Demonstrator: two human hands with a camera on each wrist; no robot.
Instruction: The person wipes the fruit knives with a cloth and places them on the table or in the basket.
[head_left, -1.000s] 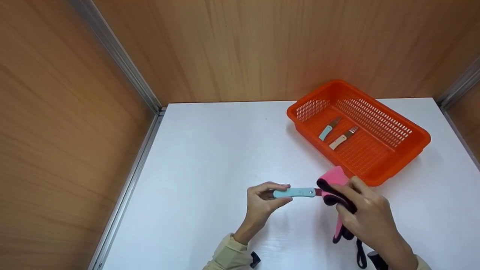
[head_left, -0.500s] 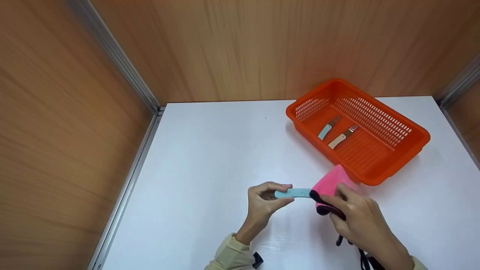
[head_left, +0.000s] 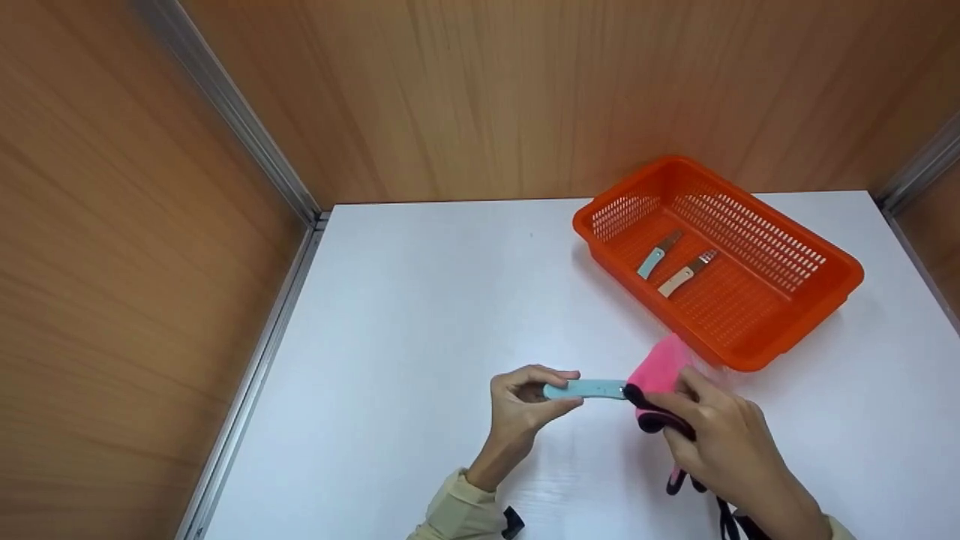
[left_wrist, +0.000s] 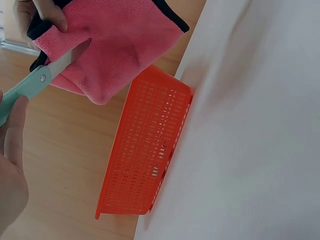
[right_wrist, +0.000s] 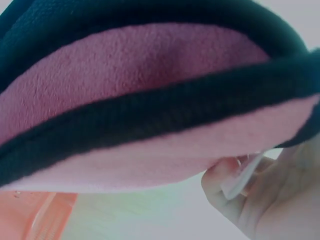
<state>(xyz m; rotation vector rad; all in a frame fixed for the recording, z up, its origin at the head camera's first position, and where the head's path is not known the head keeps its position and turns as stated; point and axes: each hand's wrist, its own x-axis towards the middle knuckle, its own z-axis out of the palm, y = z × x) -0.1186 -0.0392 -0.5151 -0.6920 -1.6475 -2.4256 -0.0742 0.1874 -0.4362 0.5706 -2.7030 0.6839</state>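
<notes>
My left hand (head_left: 517,412) pinches the light blue handle of a small folding knife (head_left: 596,388) between thumb and fingers. The knife lies level in the head view, blade toward the right. In my right hand (head_left: 727,435) is a pink fleecy cloth (head_left: 660,367) with dark edging, gripped in a fold at the blade end of the knife. From the left wrist, part of the bare blade (left_wrist: 61,64) shows beyond the handle pivot, its tip covered by the cloth (left_wrist: 117,45). The right wrist view is mostly filled by the cloth's dark edging (right_wrist: 150,112).
An orange perforated basket (head_left: 690,326) stands on the white table (head_left: 420,300) just beyond the cloth. Inside it lie a knife with a light blue handle (head_left: 651,263) and a beige-handled utensil (head_left: 676,282). Wooden panels (head_left: 480,97) border the table behind and at the sides.
My right hand has moved left with the cloth, over the blade up to the handle's end, then shifted slightly back right. My left hand has stayed nearly still with the knife.
</notes>
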